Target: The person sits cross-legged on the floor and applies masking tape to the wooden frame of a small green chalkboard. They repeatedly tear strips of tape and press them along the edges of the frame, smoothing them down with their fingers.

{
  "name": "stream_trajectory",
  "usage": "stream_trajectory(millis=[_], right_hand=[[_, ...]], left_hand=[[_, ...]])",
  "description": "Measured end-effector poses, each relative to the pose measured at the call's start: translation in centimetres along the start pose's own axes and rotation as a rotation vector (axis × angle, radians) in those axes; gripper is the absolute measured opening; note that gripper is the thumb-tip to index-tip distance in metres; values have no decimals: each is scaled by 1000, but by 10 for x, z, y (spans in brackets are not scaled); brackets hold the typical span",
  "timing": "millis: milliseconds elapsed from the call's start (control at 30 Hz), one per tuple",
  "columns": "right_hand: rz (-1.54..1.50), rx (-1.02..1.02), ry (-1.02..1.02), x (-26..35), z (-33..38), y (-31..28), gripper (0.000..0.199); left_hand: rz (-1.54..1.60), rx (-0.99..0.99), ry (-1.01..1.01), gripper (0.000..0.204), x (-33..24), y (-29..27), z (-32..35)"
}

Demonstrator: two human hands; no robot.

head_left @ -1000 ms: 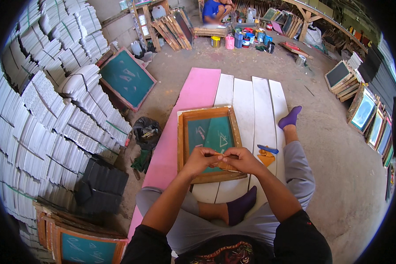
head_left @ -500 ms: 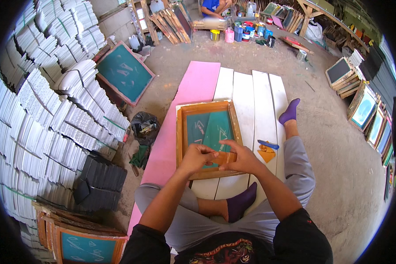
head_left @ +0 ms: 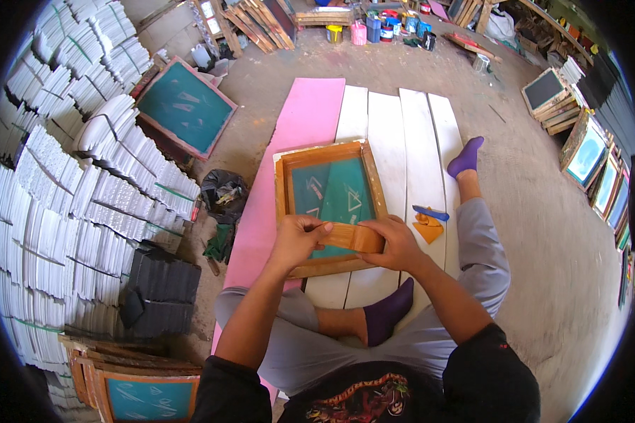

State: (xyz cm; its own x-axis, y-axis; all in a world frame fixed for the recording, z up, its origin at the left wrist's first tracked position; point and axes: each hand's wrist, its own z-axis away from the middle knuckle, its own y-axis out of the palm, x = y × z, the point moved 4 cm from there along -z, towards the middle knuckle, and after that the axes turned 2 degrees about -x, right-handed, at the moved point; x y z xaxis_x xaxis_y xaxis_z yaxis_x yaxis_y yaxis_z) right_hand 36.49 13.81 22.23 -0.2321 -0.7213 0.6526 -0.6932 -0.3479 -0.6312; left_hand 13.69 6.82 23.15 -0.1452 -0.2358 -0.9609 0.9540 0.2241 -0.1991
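Observation:
A roll of brown packing tape (head_left: 370, 241) is gripped in my right hand (head_left: 399, 245), the fingers curled round its side. My left hand (head_left: 293, 241) pinches the free end between thumb and finger, and a short tape strip (head_left: 341, 235) stretches between the two hands. Both hands hover over the near part of a wooden-framed printing screen (head_left: 281, 185), whose green mesh (head_left: 334, 190) carries pale angular shapes. Right of the frame, a blue cutter knife (head_left: 431, 213) lies beside crumpled brown tape pieces (head_left: 427, 229).
The screen rests on white planks (head_left: 386, 116) and a pink board (head_left: 313, 106); my legs are spread around it. White sheet stacks (head_left: 46, 233) rise at left, near a black bag (head_left: 222, 190). More screens (head_left: 186, 109) lean about. Paint cans (head_left: 358, 32) stand at the far side.
A longer piece of tape now shows between my hands, and the roll is turned into plainer view. My hands are slightly farther apart. The whole view has tilted downward a little.

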Motion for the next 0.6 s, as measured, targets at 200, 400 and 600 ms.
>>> stream_trajectory(millis=[200,400,600], right_hand=[[208,182,120,-51,21,-33,63],[193,316,273,-110,68,-39,66],[298,424,374,-133,122,-47,68]], left_hand=[[101,-71,-54,26,51,-33,-11],[132,-113,-259,24,144,-86,9],[51,69,-413,25,201,-75,27]])
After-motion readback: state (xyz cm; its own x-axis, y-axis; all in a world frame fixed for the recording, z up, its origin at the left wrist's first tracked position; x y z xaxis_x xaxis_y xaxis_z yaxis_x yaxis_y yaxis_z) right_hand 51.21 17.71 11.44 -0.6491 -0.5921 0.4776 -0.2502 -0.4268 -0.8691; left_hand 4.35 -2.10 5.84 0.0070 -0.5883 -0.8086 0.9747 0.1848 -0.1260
